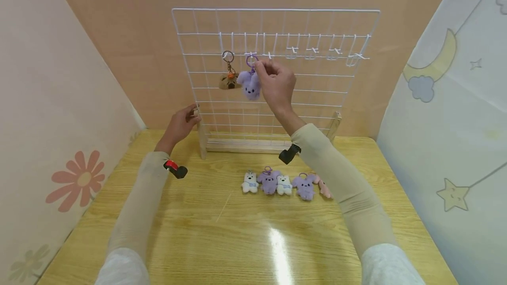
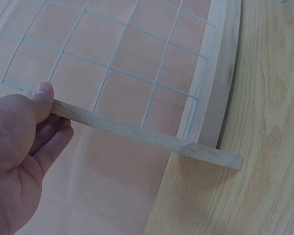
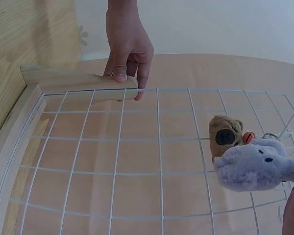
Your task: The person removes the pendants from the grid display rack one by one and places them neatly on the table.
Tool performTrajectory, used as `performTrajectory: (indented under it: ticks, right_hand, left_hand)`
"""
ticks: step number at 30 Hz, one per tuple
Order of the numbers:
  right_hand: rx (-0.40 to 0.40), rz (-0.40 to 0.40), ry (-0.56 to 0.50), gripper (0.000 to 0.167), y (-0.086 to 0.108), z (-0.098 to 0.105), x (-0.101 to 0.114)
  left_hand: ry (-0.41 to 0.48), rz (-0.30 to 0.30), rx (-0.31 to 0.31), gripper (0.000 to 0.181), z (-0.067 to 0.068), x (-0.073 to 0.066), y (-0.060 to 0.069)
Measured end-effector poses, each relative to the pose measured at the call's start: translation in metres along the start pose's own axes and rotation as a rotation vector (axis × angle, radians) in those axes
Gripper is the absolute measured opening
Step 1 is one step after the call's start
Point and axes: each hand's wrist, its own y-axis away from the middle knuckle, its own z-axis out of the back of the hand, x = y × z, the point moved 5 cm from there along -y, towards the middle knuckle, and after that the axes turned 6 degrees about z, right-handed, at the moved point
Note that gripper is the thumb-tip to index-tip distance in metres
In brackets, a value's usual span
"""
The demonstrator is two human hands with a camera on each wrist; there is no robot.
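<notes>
My right hand (image 1: 277, 85) pinches the purple ring at the top of a purple plush keychain (image 1: 251, 89), up at a hook of the white wire grid rack (image 1: 277, 10). Whether the ring is on the hook is too small to tell. Just left of it, a brown plush keychain (image 1: 229, 82) with an orange bell hangs by its ring. In the right wrist view the purple plush (image 3: 250, 166) partly covers the brown one (image 3: 226, 137). My left hand (image 1: 182, 124) grips the upper end of the rack's left wooden post (image 2: 122, 128), thumb on one side and fingers on the other.
On the table (image 1: 190, 232) below the rack lie white bear keychains (image 1: 250, 183), purple plush keychains (image 1: 305, 187) and a pink one (image 1: 325, 188) partly behind my right sleeve. Several white hooks (image 1: 313, 49) line the rack rightward. Decorated walls (image 1: 467, 122) stand at both sides.
</notes>
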Motion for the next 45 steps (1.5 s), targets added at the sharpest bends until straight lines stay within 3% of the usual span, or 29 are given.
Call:
performTrajectory:
  ticks: [10, 19, 32, 45]
  right_hand:
    - [0.01, 0.056, -0.025, 0.018, 0.008, 0.003, 0.013]
    - [0.09, 0.083, -0.023, 0.019, 0.025, 0.004, 0.018]
    - [0.202, 0.099, -0.051, 0.02, 0.068, -0.001, 0.007]
    - [0.326, 0.076, -0.046, 0.019, 0.111, -0.007, -0.022]
  left_hand:
    - [0.001, -0.016, 0.001, 0.058, 0.001, 0.003, -0.003]
    - [0.008, -0.026, 0.0, 0.057, 0.002, 0.002, -0.004]
    - [-0.003, -0.032, -0.01, 0.055, 0.004, 0.003, -0.003]
    - [0.01, -0.018, -0.015, 0.055, 0.003, 0.004, -0.005]
